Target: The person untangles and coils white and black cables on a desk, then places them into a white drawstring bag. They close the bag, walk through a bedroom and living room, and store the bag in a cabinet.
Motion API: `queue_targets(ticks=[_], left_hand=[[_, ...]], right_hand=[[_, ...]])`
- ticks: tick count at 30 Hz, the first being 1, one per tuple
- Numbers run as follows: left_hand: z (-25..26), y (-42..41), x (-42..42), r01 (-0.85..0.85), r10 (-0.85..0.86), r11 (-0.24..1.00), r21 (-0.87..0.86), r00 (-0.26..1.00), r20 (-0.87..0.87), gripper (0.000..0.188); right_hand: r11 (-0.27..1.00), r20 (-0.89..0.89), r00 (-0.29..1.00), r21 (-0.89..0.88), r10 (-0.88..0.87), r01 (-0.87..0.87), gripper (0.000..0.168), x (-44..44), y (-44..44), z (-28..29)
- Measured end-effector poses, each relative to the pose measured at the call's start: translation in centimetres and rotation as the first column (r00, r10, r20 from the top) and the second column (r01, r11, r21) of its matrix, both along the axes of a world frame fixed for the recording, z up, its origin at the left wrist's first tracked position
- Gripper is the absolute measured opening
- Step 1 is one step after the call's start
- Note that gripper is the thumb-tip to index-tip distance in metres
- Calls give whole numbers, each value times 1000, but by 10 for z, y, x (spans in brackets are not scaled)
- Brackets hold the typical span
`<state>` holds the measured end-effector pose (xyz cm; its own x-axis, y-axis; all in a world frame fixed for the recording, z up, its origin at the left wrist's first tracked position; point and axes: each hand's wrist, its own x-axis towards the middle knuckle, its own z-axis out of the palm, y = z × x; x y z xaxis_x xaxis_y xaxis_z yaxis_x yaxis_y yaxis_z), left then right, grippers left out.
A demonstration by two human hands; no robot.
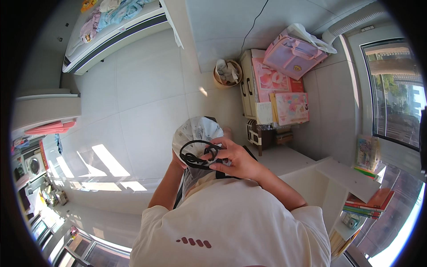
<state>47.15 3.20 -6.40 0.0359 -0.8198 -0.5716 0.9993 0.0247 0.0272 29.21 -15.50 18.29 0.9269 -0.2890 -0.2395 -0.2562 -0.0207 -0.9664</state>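
Observation:
My right hand [235, 157] holds a coiled black cable [191, 159] between thumb and fingers. The coil lies over a rounded, translucent white plastic bag or cover [190, 131] that bears some writing. What the plastic encloses cannot be made out. Against the left side of the plastic is my left hand [179, 160], gripping it, with most of its fingers hidden behind it.
To the right stands a cream drawer cabinet [247, 86] topped with pink boxes and a pink-purple bag [293, 56]. Beside it is a waste bin [228, 74]. A low white shelf unit [300, 163] is at my right; a bed [116, 33] stands at far left.

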Motion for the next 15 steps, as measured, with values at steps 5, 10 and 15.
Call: queue_targets(ticks=[5, 10, 15], left_hand=[[55, -26, -21, -5, 5, 1000, 10, 1000, 26, 62], [77, -37, -23, -211, 210, 977, 20, 976, 50, 70], [61, -34, -6, -335, 324, 940, -59, 934, -148, 76]], right_hand=[[991, 212, 976, 115, 43, -68, 19, -17, -27, 15], [964, 423, 894, 137, 151, -227, 8, -14, -46, 30], [838, 511, 827, 323, 237, -440, 19, 18, -31, 45]])
